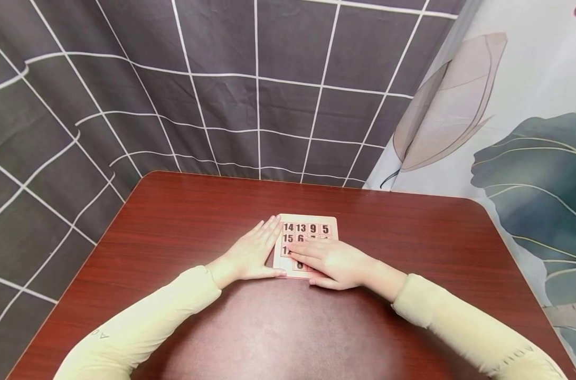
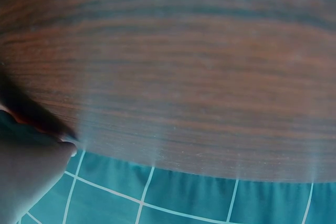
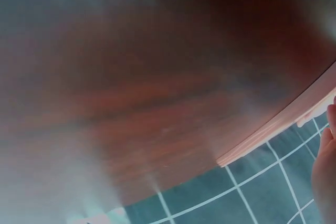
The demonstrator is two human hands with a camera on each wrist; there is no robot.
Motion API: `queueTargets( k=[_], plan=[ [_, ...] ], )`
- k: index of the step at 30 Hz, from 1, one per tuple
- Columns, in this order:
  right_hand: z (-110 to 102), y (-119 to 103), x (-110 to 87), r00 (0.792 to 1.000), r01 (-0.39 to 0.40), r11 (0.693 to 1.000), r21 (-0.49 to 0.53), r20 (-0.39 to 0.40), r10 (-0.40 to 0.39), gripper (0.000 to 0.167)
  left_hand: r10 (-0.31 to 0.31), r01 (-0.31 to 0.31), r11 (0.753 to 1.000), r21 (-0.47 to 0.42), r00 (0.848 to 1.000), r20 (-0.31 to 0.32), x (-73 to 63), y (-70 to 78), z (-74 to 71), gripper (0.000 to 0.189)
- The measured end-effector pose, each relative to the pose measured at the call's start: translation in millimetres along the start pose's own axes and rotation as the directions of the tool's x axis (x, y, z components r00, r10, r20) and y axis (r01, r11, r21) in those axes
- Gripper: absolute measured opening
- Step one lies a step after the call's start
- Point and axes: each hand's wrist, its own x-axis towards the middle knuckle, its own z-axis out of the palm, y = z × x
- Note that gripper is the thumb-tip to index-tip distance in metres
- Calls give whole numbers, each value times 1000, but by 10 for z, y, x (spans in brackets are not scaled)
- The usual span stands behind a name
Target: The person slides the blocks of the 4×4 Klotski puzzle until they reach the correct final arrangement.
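A dark gridded curtain (image 1: 226,97) hangs beyond the far edge of the red-brown table (image 1: 197,211). On the table, the right hand (image 1: 337,263) lies over the right and near part of a number board (image 1: 311,218), fingers extended, grasping nothing. The left hand (image 1: 252,253) is likewise unclenched, its straight fingers along the board's left edge, thumb by the near left corner. The step in hand looks like steadying the board while the right fingers work its number tiles (image 1: 289,227); the next move probably calls for a light fingertip push, the left hand bracing
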Motion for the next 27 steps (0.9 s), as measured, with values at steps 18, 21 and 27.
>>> queueTargets(
  k=[18,21,27],
  plan=[
    [14,-55,-224,994,86,996,-37,-59,-88,64,9,-10,1000,-9,1000,-23,1,9,-7,116],
    [35,-59,-196,993,98,994,-41,-60,-101,64,11,-11,1000,-11,1000,-23,4,4,10,117],
    [51,-84,-90,996,86,995,-47,-23,-87,68,5,-5,1000,-13,1000,-14,9,-3,30,117]
  ],
)
